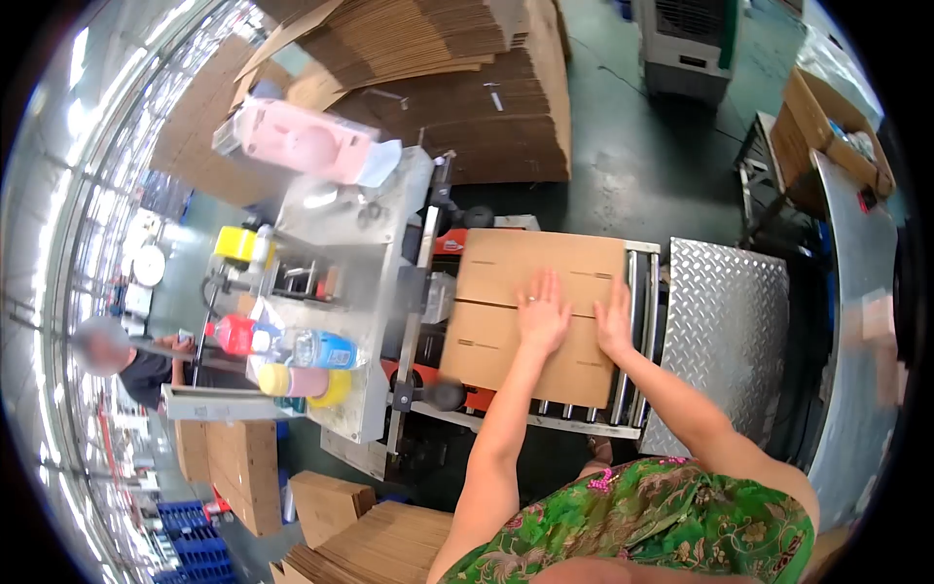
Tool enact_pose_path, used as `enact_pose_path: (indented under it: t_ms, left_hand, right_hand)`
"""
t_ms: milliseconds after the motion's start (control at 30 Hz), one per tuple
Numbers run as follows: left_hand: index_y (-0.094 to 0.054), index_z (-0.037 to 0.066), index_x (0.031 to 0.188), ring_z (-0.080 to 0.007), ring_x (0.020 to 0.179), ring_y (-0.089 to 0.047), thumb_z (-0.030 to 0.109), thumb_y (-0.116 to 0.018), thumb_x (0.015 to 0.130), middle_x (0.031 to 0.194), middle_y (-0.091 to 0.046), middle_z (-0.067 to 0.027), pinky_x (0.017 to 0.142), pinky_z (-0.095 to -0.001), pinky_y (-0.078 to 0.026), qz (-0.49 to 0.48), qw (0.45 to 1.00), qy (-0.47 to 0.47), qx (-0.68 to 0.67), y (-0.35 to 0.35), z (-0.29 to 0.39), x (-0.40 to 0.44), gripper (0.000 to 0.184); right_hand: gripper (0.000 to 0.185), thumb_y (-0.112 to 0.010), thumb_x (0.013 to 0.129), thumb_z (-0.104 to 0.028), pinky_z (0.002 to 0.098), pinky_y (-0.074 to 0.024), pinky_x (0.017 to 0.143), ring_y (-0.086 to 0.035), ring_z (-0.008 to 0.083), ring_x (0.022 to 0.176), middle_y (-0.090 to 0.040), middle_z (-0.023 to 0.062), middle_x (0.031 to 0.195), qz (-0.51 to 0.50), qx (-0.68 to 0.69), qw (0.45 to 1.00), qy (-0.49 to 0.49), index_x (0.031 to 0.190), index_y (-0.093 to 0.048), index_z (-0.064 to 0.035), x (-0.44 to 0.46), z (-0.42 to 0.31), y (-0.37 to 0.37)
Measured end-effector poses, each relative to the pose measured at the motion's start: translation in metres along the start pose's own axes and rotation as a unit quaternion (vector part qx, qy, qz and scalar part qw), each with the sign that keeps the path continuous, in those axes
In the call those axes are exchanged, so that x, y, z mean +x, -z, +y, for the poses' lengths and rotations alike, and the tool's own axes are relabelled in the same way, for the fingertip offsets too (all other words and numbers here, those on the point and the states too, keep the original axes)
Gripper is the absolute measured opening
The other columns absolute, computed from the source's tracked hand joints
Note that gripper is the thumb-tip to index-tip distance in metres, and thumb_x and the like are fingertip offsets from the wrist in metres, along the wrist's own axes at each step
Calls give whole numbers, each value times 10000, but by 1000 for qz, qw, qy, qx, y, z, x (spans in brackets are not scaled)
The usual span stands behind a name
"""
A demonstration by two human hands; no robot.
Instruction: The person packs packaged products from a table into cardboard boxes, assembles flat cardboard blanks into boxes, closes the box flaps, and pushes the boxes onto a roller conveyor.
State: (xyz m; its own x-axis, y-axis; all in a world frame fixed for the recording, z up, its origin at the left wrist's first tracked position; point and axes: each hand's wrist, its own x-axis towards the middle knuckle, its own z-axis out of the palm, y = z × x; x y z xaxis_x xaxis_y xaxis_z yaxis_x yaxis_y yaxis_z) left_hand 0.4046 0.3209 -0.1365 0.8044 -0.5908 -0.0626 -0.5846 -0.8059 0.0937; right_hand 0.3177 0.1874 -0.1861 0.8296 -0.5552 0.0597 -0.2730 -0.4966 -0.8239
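Observation:
A brown cardboard box (496,336) lies with its top flaps folded down, their seam running across the middle. My left hand (544,313) rests flat on the top near this seam, fingers stretched out. Near the box's right edge, my right hand (613,319) touches the top with its fingers extended. Neither hand grips anything. Beneath the box is a roller conveyor (628,389), its metal rollers showing at the right end. The box's left side reaches the red and black parts of a machine (399,365).
Bottles (321,348) and a pink package (306,141) stand on the machine's top. Flattened cardboard (467,117) is stacked behind. A diamond-plate metal surface (725,341) adjoins the conveyor's right end. Another person (146,370) is at far left, beyond the machine.

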Motion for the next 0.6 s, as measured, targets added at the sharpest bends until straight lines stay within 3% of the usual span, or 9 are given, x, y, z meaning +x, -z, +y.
enact_pose_path:
  t_ms: [100, 133, 167, 233, 300, 367, 467, 533, 600]
  left_hand:
    - [-219, 32, 1514, -387, 1441, -205, 353, -442, 957, 1560, -219, -240, 1182, -513, -102, 62, 998, 7, -3, -25, -32, -5, 681]
    - [-276, 4, 1490, -388, 1444, -197, 279, -492, 941, 1544, -265, -242, 1186, -489, -115, 141, 984, 41, -104, -4, -19, -20, 651]
    - [-327, -15, 1466, -360, 1453, -193, 206, -513, 922, 1553, -267, -220, 1193, -444, -118, 189, 975, 19, -118, -22, -28, -22, 615]
    - [-345, -21, 1446, -367, 1424, -250, 101, -499, 893, 1525, -322, -199, 1185, -463, -135, 256, 917, -27, -304, -32, -34, -39, 587]
    - [-331, -20, 1448, -392, 1415, -243, 167, -581, 908, 1513, -317, -211, 1155, -505, -186, 334, 929, 5, -157, 12, 0, -84, 624]
    - [-290, -14, 1468, -429, 1395, -248, 242, -617, 894, 1514, -272, -247, 1122, -536, -233, 279, 957, 77, -21, 4, 19, -109, 709]
    - [-220, 4, 1497, -464, 1388, -234, 185, -673, 836, 1526, -172, -302, 1121, -545, -234, 158, 978, 129, -47, -19, 36, -142, 822]
    - [-260, -24, 1471, -489, 1377, -231, 125, -708, 783, 1509, -157, -342, 1125, -539, -222, 122, 982, 133, -56, 7, 87, -166, 834]
    - [-410, 33, 1416, -466, 1314, -361, 330, -655, 869, 1444, -332, -331, 1066, -485, -354, 79, 989, 112, 55, 37, 125, -176, 669]
  right_hand:
    - [702, -530, 918, -201, 434, -276, 1132, -309, 400, 1359, -276, 258, 1478, -22, 184, 982, -19, 1517, -195, -52, 0, -5, -27]
    - [690, -540, 915, -209, 433, -267, 1131, -307, 403, 1350, -275, 261, 1479, -47, 76, 996, 25, 1503, -224, -34, 2, 16, -61]
    - [723, -567, 903, -258, 444, -239, 1149, -277, 413, 1372, -243, 267, 1506, -11, -240, 942, 235, 1492, -231, -6, 4, 34, -77]
    - [762, -532, 950, -426, 481, -136, 1184, -137, 429, 1451, -162, 278, 1553, -128, 187, 966, 124, 1527, -183, -71, 18, 25, -43]
    - [768, -547, 939, -427, 484, -180, 1170, -181, 437, 1439, -227, 293, 1526, -239, 98, 965, 42, 1524, -193, -75, 10, -11, 67]
    - [684, -696, 807, -302, 502, -317, 1101, -367, 450, 1303, -389, 270, 1402, -152, -2, 975, 165, 1398, -425, -90, 41, 67, 122]
    - [502, -722, 680, -211, 470, -420, 1003, -487, 394, 1202, -572, 194, 1233, 53, -229, 969, 71, 1154, -637, -70, 67, 167, 276]
    - [406, -675, 685, -173, 460, -444, 941, -525, 333, 1102, -575, 140, 1181, 176, -340, 924, 23, 1083, -658, -89, 55, 181, 436]
    - [446, -638, 664, -88, 477, -428, 973, -529, 344, 1119, -587, 157, 1164, 290, -451, 844, -18, 1109, -636, -101, 46, 213, 545]
